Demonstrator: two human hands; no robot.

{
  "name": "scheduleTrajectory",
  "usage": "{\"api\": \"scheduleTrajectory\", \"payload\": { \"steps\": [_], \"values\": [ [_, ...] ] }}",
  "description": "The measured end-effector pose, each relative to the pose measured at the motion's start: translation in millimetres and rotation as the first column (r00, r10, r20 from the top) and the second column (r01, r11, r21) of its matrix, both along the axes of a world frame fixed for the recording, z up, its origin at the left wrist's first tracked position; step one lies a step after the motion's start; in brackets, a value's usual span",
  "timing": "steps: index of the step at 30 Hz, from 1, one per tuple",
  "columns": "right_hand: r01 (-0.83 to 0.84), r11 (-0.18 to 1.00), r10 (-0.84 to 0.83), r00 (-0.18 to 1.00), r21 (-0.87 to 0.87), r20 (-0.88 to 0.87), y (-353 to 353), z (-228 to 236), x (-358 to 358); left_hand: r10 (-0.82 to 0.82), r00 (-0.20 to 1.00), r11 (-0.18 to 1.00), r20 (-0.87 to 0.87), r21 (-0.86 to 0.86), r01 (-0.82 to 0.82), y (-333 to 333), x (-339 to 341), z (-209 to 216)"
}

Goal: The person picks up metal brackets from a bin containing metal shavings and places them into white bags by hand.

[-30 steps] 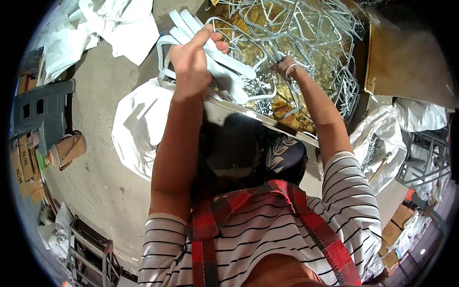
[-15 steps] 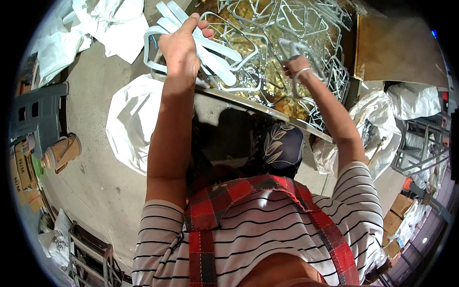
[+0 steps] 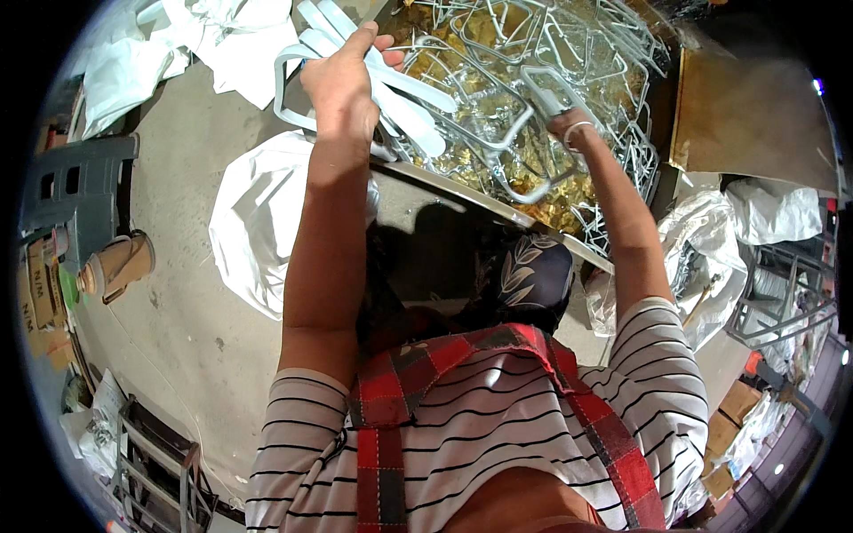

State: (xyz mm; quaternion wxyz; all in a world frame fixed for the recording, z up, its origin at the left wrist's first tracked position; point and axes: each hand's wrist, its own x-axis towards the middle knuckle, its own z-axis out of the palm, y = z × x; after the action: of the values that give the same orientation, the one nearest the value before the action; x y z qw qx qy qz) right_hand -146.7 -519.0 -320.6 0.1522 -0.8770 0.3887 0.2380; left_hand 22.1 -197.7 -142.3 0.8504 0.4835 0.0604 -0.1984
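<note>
My left hand (image 3: pixel 339 87) is closed around a bunch of pale grey, flat-barred bent frames (image 3: pixel 410 117), held over the near left edge of a metal tub (image 3: pixel 484 200). Their bars fan out on both sides of my fist. Over the tub, my right hand (image 3: pixel 570 126) grips a grey looped frame (image 3: pixel 538 82); its fingers are partly hidden. Other bent grey frames (image 3: pixel 622 53) lie tangled in the tub's wet, yellowish-brown contents, many along the right side.
A white sack (image 3: pixel 253 222) lies on the floor left of the tub, with white sheeting (image 3: pixel 240 44) farther off. To the right stand a brown board (image 3: pixel 746 115) and an open plastic sack (image 3: pixel 702 240). A dark grey plastic stool (image 3: pixel 84 186) is at far left.
My right hand has shifted slightly right and down, and the frames beside it have changed position. My left hand still holds its bunch. The whole view has shifted a little.
</note>
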Motion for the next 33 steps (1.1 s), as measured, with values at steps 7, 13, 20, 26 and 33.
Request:
{"api": "scheduleTrajectory", "payload": {
  "steps": [7,13,20,26,33],
  "values": [
    [-0.881,0.465,0.665,0.416,-0.092,-0.620,-38.2,114.7,-49.6,0.030,0.999,0.999,0.012,-0.011,-0.030,3.3,0.3,9.1],
    [-0.219,0.914,0.158,0.967,-0.341,-0.199,-14.4,197.7,-66.8,0.040,0.999,0.999,0.027,-0.005,-0.040,5.6,-2.1,8.9],
    [0.109,0.809,-0.069,0.993,-0.578,0.091,-59.4,175.8,-83.5,-0.051,0.998,0.998,0.038,0.038,0.049,-0.4,-10.8,7.8],
    [0.018,0.846,0.109,0.972,-0.533,0.206,46.6,86.6,-15.9,-0.059,0.998,0.997,0.024,0.059,0.057,0.2,-11.8,9.4],
    [0.053,0.997,-0.062,0.986,0.060,0.157,109.6,2.2,26.7,-0.064,0.997,0.997,0.042,0.042,0.063,-2.2,-8.8,4.4]
  ]
}}
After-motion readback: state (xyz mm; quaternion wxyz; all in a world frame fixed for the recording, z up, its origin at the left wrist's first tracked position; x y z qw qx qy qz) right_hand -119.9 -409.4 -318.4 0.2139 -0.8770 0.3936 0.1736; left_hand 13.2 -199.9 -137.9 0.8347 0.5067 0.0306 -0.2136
